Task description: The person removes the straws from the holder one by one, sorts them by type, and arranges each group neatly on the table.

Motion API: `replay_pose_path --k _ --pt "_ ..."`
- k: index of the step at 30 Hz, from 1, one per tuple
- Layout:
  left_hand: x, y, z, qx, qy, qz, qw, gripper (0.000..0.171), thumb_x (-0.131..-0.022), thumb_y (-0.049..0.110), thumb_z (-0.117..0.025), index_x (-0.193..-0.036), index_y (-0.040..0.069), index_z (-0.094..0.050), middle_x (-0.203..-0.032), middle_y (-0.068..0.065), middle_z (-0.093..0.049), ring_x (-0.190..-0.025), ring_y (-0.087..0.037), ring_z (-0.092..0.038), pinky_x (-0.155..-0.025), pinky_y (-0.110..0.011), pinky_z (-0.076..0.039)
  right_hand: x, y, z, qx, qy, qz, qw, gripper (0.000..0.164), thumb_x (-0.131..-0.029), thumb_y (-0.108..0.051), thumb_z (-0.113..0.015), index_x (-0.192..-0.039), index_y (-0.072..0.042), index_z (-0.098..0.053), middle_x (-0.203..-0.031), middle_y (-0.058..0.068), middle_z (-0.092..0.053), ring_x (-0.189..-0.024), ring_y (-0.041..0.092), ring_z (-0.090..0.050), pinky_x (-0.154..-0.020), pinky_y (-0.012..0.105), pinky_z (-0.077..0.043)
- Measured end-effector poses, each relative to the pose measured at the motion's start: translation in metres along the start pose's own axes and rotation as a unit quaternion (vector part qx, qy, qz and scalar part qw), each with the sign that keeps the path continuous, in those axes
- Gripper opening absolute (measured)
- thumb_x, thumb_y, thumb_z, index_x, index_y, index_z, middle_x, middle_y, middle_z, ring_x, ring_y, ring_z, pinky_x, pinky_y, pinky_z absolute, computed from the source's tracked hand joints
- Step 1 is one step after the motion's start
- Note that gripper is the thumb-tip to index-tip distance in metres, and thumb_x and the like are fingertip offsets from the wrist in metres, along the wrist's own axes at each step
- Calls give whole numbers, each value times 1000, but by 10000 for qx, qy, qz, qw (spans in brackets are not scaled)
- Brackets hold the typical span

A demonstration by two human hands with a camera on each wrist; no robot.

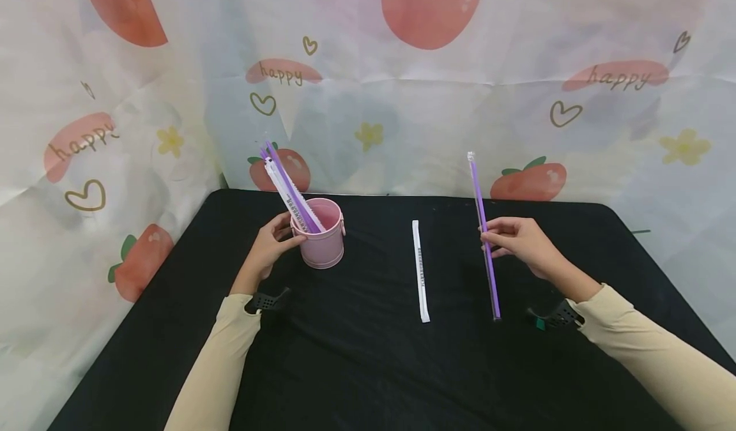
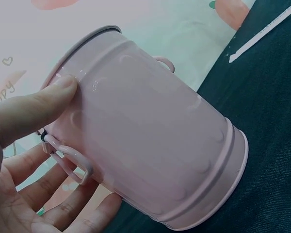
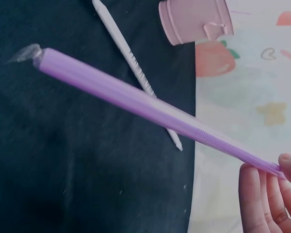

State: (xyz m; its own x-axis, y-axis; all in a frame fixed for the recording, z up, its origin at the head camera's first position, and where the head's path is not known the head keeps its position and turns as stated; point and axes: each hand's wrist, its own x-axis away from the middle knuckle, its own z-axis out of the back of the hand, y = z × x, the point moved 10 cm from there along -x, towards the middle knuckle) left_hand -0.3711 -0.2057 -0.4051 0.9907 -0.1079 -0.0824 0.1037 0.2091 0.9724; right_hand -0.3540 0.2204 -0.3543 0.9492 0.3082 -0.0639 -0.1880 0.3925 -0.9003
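My left hand [image 1: 266,247] grips the side of a small pink bucket [image 1: 323,251], its thumb near the rim and the fingers around by the handle ear. In the left wrist view the bucket [image 2: 150,126] shows close up, with the thumb pressed on its wall. Several wrapped straws [image 1: 292,191], purple and white, lean out of it to the left. My right hand [image 1: 520,241] pinches a purple straw [image 1: 490,268] in a clear wrapper, held nearly upright. The right wrist view shows that purple straw [image 3: 121,97] running away from the fingertips.
A white paper-wrapped straw [image 1: 421,274] lies on the black tablecloth [image 1: 368,367] between the two hands. Behind the table hangs a pale backdrop [image 1: 425,143] printed with fruit, hearts and flowers.
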Motion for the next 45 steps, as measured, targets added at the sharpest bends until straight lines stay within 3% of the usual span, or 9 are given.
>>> replay_pose_path --k 20,36,45 --pt "1 0 0 -35 20 21 10000 64 -88 9 -64 -143 1 -32 -146 -21 -36 -135 -38 -35 -112 -51 -30 21 42 39 704 43 -628 9955 40 -92 -12 -59 -115 19 -51 -77 -18 -66 -73 -1 -65 -65 27 -58" --pt "2 2 -1 31 19 -3 10000 64 -88 8 -64 -143 0 -32 -145 -22 -37 -135 -39 -36 -111 -51 -31 25 79 49 906 -191 -1136 9892 39 -92 -11 -58 -113 21 -52 -93 16 -71 -74 -1 -63 -67 32 -59" --pt "2 0 -1 86 46 54 9999 66 -88 7 -64 -145 2 -30 -147 -21 -35 -136 -38 -34 -111 -52 -30 22 94 49 1074 -210 -1388 9843 39 -92 -13 -60 -112 21 -53 -85 6 -69 -70 1 -62 -66 31 -59"
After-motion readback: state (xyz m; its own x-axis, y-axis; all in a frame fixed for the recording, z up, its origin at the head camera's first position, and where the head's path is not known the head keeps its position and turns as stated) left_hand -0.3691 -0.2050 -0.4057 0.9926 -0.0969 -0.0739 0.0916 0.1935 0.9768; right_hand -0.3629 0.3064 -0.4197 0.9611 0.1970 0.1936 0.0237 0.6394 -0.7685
